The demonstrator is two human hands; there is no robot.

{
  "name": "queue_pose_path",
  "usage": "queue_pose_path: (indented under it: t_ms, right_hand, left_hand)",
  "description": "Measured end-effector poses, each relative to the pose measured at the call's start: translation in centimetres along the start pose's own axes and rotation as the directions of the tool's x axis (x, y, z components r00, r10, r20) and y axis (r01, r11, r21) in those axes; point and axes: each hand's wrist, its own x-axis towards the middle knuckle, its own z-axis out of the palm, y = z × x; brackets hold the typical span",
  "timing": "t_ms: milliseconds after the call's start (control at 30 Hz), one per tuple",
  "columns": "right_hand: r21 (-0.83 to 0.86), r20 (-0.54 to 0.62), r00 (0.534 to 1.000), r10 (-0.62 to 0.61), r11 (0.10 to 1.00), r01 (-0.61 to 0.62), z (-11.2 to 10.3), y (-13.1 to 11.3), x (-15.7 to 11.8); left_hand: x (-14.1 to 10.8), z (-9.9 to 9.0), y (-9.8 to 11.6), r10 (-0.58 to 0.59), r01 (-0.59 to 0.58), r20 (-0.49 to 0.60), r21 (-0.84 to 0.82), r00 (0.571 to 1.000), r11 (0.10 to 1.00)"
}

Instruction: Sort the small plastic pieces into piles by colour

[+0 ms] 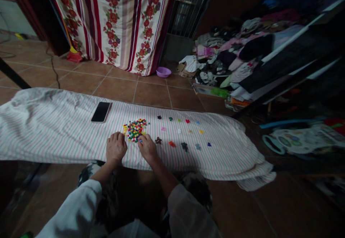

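In the head view, we are seeing small pieces (136,129) lying in one pile on the counter (67,137), probably for easy reach, while single-colour clusters (171,144) are sitting spaced out between one and three o'clock of the right hand (147,146), apparently keeping colours apart. That hand is holding its fingertips together at the pile's near edge, the pile lying toward eleven o'clock; the left hand (116,147) is resting curled, the pile between one and two o'clock. We cannot tell whether either is gripping anything.
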Motion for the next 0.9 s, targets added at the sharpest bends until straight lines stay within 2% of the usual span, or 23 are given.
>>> queue_pose_path:
  t_ms: [133,333,500,567,733,900]
  right_hand:
    - [0.051,-0.043,0.999,-0.009,0.999,0.011,-0.5,-0.3,-0.3]
    - [0.178,-0.108,0.991,0.073,0.983,-0.053,-0.4,0.5,0.1]
    - [0.241,-0.254,0.960,0.121,0.969,-0.059,-1.5,4.8,1.4]
    - [0.233,-0.269,0.948,0.168,0.967,-0.105,-2.4,7.0,2.0]
    - [0.149,-0.205,0.922,0.328,0.942,-0.302,-4.2,11.3,3.4]
    - [0.050,-0.123,0.917,0.379,0.925,-0.376,-4.8,12.6,4.3]
  left_hand:
    - [-0.1,0.1,-0.1,0.000,0.000,-0.012,0.014,1.000,1.000]
    - [-0.2,0.2,-0.1,0.015,-0.014,-0.020,0.047,1.000,0.999]
    - [-0.1,0.3,-0.2,0.021,-0.019,-0.027,0.070,0.999,0.997]
    - [-0.1,0.3,-0.2,0.032,-0.029,-0.032,0.071,0.999,0.997]
    - [-0.2,0.5,-0.3,0.031,-0.028,-0.045,0.074,0.998,0.997]
    - [-0.2,0.7,-0.5,0.045,-0.042,-0.050,0.071,0.998,0.997]
